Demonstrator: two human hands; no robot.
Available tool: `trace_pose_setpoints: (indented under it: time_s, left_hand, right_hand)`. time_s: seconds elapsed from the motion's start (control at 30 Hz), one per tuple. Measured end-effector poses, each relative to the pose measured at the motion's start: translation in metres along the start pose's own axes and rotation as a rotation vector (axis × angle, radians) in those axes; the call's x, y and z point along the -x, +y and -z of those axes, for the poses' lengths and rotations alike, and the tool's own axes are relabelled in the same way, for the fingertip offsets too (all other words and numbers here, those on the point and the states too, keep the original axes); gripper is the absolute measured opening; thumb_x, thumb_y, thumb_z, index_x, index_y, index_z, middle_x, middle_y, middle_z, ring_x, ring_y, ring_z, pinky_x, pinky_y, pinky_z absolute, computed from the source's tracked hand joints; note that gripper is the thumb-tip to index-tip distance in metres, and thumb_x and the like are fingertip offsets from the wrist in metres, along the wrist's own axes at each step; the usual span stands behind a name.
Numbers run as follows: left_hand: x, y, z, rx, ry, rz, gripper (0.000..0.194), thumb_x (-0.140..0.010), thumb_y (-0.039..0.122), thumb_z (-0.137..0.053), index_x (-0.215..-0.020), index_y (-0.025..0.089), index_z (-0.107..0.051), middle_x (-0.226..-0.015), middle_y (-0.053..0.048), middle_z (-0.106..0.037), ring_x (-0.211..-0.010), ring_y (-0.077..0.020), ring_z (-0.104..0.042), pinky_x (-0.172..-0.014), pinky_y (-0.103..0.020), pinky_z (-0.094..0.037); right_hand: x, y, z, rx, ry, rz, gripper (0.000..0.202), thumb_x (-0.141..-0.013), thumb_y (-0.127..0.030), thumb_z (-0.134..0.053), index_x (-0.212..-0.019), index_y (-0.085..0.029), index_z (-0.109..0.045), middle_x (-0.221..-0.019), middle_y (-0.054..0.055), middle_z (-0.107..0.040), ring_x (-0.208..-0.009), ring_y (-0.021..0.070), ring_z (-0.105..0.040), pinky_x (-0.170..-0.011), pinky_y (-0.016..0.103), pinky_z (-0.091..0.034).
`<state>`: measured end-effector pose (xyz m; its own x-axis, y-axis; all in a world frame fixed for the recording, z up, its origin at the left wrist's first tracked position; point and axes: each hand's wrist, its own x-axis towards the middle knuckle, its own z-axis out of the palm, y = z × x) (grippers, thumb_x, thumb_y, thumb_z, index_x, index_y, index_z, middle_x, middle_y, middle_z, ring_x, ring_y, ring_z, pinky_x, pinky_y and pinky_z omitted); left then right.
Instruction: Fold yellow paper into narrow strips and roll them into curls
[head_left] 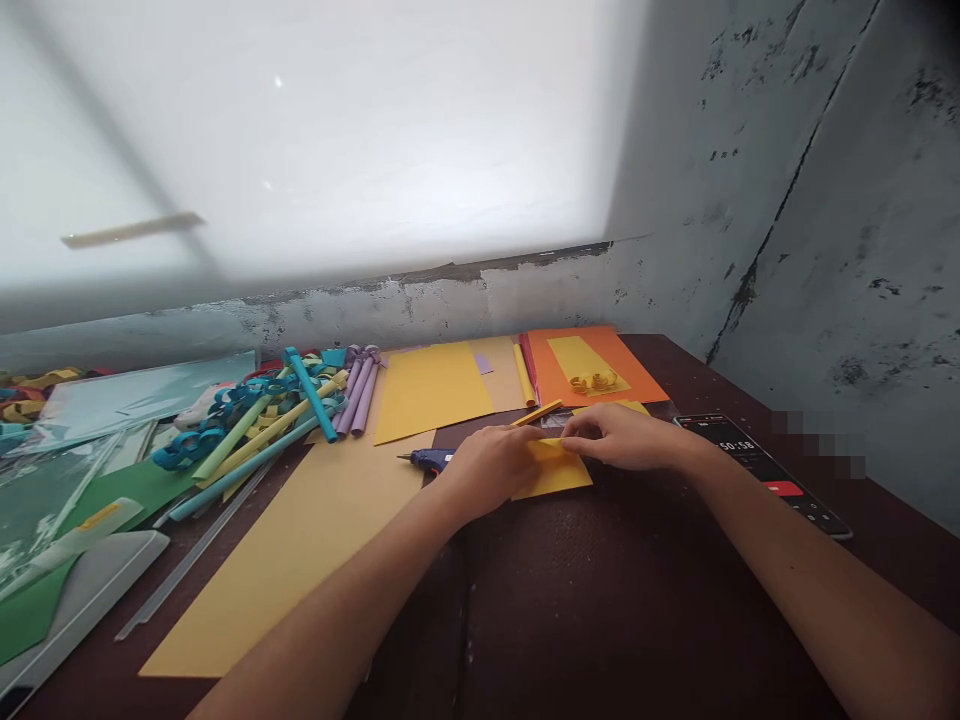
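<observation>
A small sheet of yellow paper [556, 478] lies on the dark table between my hands. My left hand [491, 468] is closed at its left side, the fingertips meeting its far edge. With thumb and finger pinched, my right hand [628, 438] grips the same far edge near its right end. Beside my left hand rests a blue glue gun [427, 458], its nozzle pointing left and its rear hidden by the hand. A narrow yellow strip [541, 411] shows just beyond my left fingers.
Large yellow [435, 388] and orange sheets [634, 372] lie at the back, with curled yellow strips [594, 381] on the orange. Left are a tan sheet [300, 550], purple paper rolls [360, 395] and teal paper loops [187, 447]. A phone [757, 470] lies by my right forearm.
</observation>
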<state>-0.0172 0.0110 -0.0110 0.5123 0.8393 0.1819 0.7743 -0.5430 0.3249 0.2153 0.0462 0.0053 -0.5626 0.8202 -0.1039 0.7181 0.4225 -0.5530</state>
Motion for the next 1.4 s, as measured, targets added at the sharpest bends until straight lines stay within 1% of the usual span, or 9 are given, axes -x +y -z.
trace_pose_setpoints:
  time_s: [0.2, 0.3, 0.4, 0.6, 0.8, 1.0, 1.13, 1.3, 1.4]
  left_hand:
    - [-0.001, -0.007, -0.005, 0.008, -0.004, -0.02, 0.046, -0.085, 0.017, -0.061, -0.129, 0.027, -0.068, -0.109, -0.005, -0.078, -0.094, -0.025, -0.072, -0.085, -0.034, -0.053]
    - [-0.001, -0.009, -0.007, 0.007, 0.01, -0.02, 0.041, -0.086, 0.017, -0.059, -0.124, 0.026, -0.071, -0.106, -0.006, -0.078, -0.094, -0.0258, -0.072, -0.084, -0.034, -0.054]
    - [-0.001, -0.009, -0.007, -0.028, 0.027, -0.008, 0.04, -0.087, 0.018, -0.057, -0.123, 0.026, -0.073, -0.105, -0.008, -0.078, -0.089, -0.0272, -0.073, -0.081, -0.035, -0.054]
    - [-0.001, -0.004, -0.003, -0.049, -0.006, 0.041, 0.047, -0.086, 0.017, -0.057, -0.13, 0.024, -0.069, -0.097, -0.007, -0.077, -0.086, -0.0278, -0.072, -0.079, -0.035, -0.054]
    - [0.002, -0.002, -0.001, -0.003, 0.111, -0.06, 0.063, -0.079, 0.013, -0.065, -0.14, 0.028, -0.056, -0.136, -0.008, -0.06, -0.117, -0.0273, -0.063, -0.1, -0.039, -0.051]
    - [0.005, 0.004, 0.0, -0.036, 0.107, -0.195, 0.015, -0.08, 0.028, -0.078, -0.094, 0.025, -0.076, -0.107, -0.007, -0.06, -0.106, -0.0255, -0.061, -0.096, -0.039, -0.049]
    - [0.007, 0.009, 0.004, -0.041, 0.114, -0.231, 0.027, -0.074, 0.047, -0.085, -0.09, 0.026, -0.079, -0.107, -0.007, -0.06, -0.104, -0.0263, -0.059, -0.094, -0.041, -0.047]
    - [0.006, 0.007, 0.004, -0.119, 0.069, -0.252, 0.006, -0.083, 0.033, -0.078, -0.085, 0.029, -0.082, -0.1, -0.006, -0.061, -0.099, -0.0229, -0.06, -0.089, -0.037, -0.045]
    - [0.006, 0.005, 0.002, -0.133, 0.007, -0.251, 0.012, -0.089, 0.031, -0.071, -0.086, 0.028, -0.083, -0.087, -0.003, -0.064, -0.085, -0.0192, -0.062, -0.08, -0.033, -0.044]
  right_hand:
    - [0.001, -0.003, 0.0, -0.04, -0.009, 0.018, 0.049, -0.093, -0.065, -0.049, -0.089, -0.022, -0.073, -0.088, 0.005, -0.069, -0.078, 0.0209, -0.059, -0.063, 0.031, -0.038]
    - [0.003, -0.005, 0.002, -0.072, -0.045, 0.019, 0.05, -0.082, -0.071, -0.063, -0.089, -0.023, -0.073, -0.083, 0.003, -0.066, -0.073, 0.0191, -0.056, -0.06, 0.029, -0.037]
    - [0.003, -0.006, 0.002, -0.051, -0.025, 0.019, 0.038, -0.076, -0.06, -0.073, -0.086, -0.023, -0.073, -0.076, 0.001, -0.062, -0.068, 0.0171, -0.053, -0.058, 0.029, -0.034]
    - [0.0, -0.004, 0.0, -0.031, 0.039, 0.015, 0.029, -0.089, -0.044, -0.058, -0.074, -0.021, -0.064, -0.066, -0.001, -0.056, -0.06, 0.0145, -0.05, -0.057, 0.029, -0.032]
    - [0.001, -0.004, -0.001, -0.041, 0.017, 0.008, 0.034, -0.095, -0.043, -0.05, -0.069, -0.02, -0.051, -0.065, -0.001, -0.05, -0.06, 0.0145, -0.05, -0.056, 0.03, -0.03]
    - [0.001, -0.004, 0.0, -0.004, 0.034, 0.003, 0.031, -0.094, -0.041, -0.052, -0.07, -0.02, -0.054, -0.066, -0.001, -0.052, -0.06, 0.0141, -0.051, -0.056, 0.029, -0.03]
    - [0.0, -0.003, 0.0, -0.005, 0.026, 0.015, 0.028, -0.093, -0.038, -0.052, -0.073, -0.019, -0.059, -0.07, 0.0, -0.059, -0.062, 0.0143, -0.052, -0.058, 0.029, -0.032]
    - [0.0, -0.003, -0.001, 0.001, 0.038, 0.007, 0.027, -0.092, -0.037, -0.053, -0.072, -0.019, -0.056, -0.067, 0.0, -0.057, -0.06, 0.0138, -0.051, -0.056, 0.028, -0.03]
    - [-0.001, -0.003, -0.002, -0.004, 0.042, -0.007, 0.025, -0.092, -0.035, -0.054, -0.074, -0.019, -0.059, -0.068, 0.0, -0.058, -0.06, 0.0139, -0.052, -0.056, 0.028, -0.031]
